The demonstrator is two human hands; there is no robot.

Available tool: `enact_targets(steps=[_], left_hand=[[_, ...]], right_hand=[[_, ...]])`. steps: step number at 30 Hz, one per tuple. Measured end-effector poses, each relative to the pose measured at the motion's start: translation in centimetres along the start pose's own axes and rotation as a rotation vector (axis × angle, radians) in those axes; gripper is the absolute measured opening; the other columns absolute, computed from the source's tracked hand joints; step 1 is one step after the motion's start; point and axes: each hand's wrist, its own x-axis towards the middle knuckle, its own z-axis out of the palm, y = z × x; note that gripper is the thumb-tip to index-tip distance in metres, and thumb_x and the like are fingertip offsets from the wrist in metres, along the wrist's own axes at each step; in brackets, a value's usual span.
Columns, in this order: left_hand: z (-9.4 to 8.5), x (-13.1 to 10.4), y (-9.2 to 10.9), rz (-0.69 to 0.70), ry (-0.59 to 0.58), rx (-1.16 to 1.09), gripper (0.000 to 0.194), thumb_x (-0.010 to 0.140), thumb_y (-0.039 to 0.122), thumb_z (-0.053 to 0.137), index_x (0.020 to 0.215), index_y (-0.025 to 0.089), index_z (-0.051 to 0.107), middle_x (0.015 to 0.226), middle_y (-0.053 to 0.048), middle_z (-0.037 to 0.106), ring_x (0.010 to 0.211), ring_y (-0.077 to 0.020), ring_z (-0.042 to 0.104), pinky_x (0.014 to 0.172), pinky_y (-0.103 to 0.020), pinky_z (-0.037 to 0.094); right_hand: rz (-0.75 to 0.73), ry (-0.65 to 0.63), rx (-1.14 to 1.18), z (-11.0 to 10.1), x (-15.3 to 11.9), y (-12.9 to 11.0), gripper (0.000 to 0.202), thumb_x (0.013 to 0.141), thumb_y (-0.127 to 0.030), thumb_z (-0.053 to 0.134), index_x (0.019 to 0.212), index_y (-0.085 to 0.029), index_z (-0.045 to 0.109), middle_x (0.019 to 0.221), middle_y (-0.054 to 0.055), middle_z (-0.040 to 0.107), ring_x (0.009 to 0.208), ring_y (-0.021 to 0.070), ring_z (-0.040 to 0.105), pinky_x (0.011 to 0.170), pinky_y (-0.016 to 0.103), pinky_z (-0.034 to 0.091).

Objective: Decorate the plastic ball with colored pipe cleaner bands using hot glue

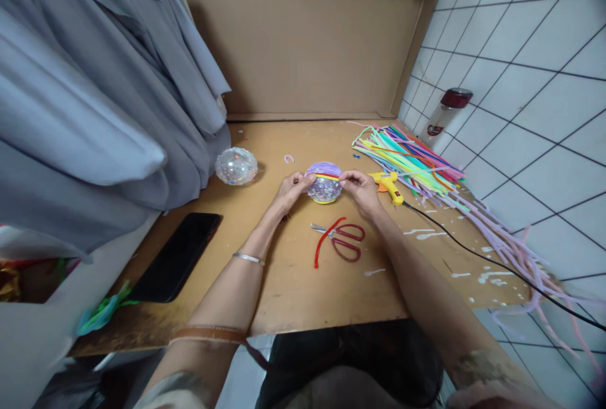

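A clear ball with glitter inside [324, 190] rests at the middle of the table, its top covered in purple strips. Across its front runs a red strip [327, 175] with a yellow one just below. My left hand [292, 191] pinches the strip's left end against the ball. At the right end, my right hand [360, 189] has its fingers closed on the strip. Nearer to me lie red-handled scissors [344, 242] and a loose red fuzzy stem [324, 244]. A yellow glue gun [391, 186] lies just right of my right hand.
Another clear ball [237, 166] sits at left, above a black phone [177, 257]. Colourful fuzzy stems [407, 156] are heaped at right near a red-capped bottle [445, 115]. The glue gun's black cord [464, 246] runs right. Grey cloth [108, 87] hangs at left.
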Motion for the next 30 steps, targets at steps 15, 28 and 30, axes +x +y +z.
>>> enact_targets(steps=[15, 28, 30], left_hand=[[0.4, 0.3, -0.6, -0.029, 0.078, -0.018, 0.060, 0.063, 0.067, 0.078, 0.058, 0.021, 0.041, 0.053, 0.006, 0.043, 0.055, -0.0102, 0.040, 0.056, -0.026, 0.028], [1.0, 0.8, -1.0, -0.073, 0.114, -0.122, 0.056, 0.062, 0.061, 0.080, 0.069, 0.022, 0.041, 0.056, 0.008, 0.043, 0.054, -0.0087, 0.041, 0.055, -0.024, 0.034], [1.0, 0.9, -1.0, -0.084, 0.115, -0.135, 0.056, 0.062, 0.061, 0.080, 0.069, 0.022, 0.040, 0.058, 0.008, 0.044, 0.055, -0.0086, 0.042, 0.055, -0.024, 0.035]], right_hand=[[-0.023, -0.012, -0.047, 0.0, 0.1, 0.2, 0.018, 0.060, -0.034, 0.072, 0.072, -0.021, 0.068, 0.072, -0.002, 0.063, 0.068, 0.0128, 0.052, 0.068, 0.028, 0.043], [0.066, -0.035, 0.063, 0.0, -0.2, -0.5, 0.024, 0.055, -0.034, 0.080, 0.072, -0.021, 0.071, 0.072, -0.001, 0.068, 0.069, 0.0138, 0.056, 0.069, 0.029, 0.047], [0.080, -0.042, 0.089, -0.1, -0.2, -0.5, 0.026, 0.054, -0.036, 0.082, 0.073, -0.022, 0.072, 0.073, -0.001, 0.069, 0.070, 0.0141, 0.057, 0.070, 0.029, 0.047]])
